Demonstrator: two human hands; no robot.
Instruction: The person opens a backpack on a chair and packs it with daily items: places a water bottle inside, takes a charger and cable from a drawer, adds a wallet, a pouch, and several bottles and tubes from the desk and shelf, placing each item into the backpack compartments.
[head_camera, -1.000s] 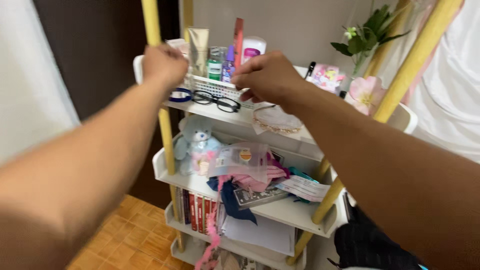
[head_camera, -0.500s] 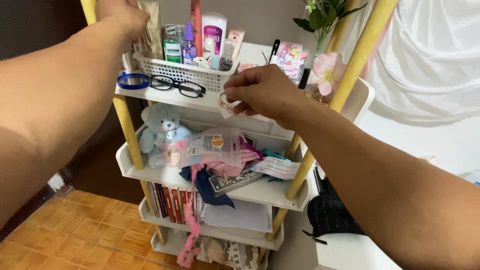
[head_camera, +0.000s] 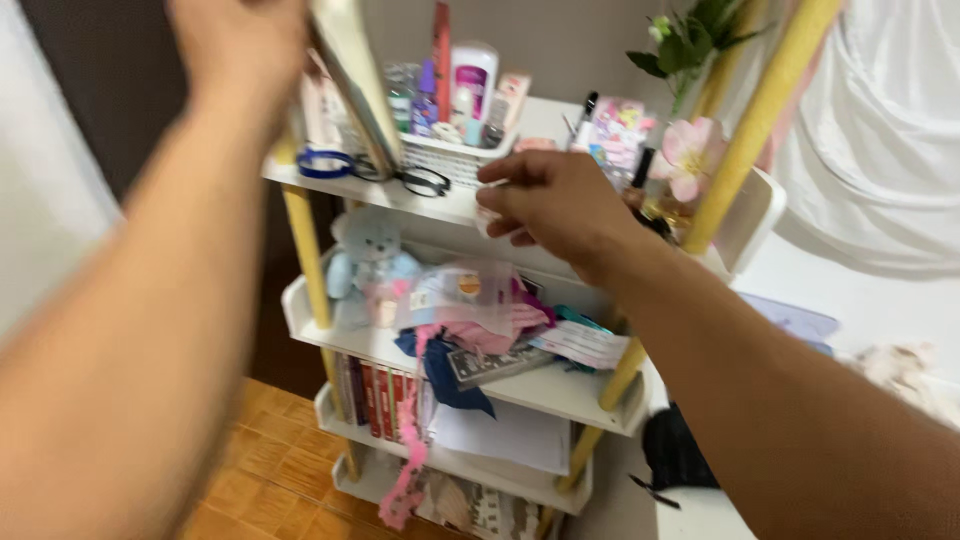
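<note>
The left hand is raised at the top of the view with its fingers closed round a flat beige tube, which slants down from the hand towards the top shelf; the tube is blurred, pale cream-gold, long and flattened, and its lower end hangs in front of the white basket and the black glasses. The right hand hovers over the front edge of the same shelf, knuckles up, with its fingers curled in and pinched on something small and pale; that thing is too blurred to identify. The basket behind the tube holds upright bottles and tubes, among them a white stick with a purple label and a tall red tube. A blue ring lies on the shelf just beside the glasses. To the right of the right hand stand a pink artificial flower and a small colourful packet. On the shelf below sit a pale blue teddy bear, a clear plastic bag and a heap of pink cloth. Lower still is a row of red books. Yellow posts carry the shelves, and the floor is orange wood parquet.
</note>
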